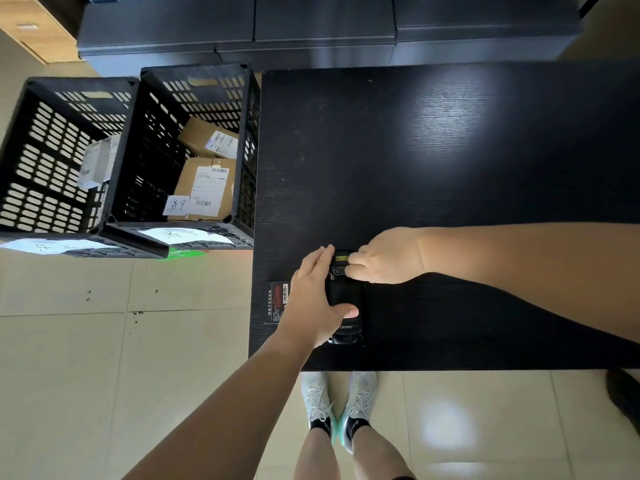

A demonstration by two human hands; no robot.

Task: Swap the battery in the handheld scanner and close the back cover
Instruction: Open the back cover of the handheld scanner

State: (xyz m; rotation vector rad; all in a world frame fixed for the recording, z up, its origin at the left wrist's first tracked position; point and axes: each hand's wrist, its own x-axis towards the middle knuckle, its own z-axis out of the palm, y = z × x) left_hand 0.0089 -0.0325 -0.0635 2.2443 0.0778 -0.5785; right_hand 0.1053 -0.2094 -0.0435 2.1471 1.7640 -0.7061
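A black handheld scanner (346, 299) lies back side up near the front left of the black table (450, 168), its "urovo" marking toward me. My left hand (311, 299) grips it from the left, fingers along its side and thumb across the back cover. My right hand (384, 258) curls over the scanner's far end, fingertips pressing beside a yellow label there. A loose battery (277, 301) with a red and white label lies flat on the table just left of my left hand, partly hidden by it.
Two black slotted crates (194, 147) stand on the floor left of the table, holding cardboard parcels (207, 181) and handwritten paper labels. Dark cabinets (311, 29) line the far side. My feet in light shoes (339, 403) stand at the table's front edge.
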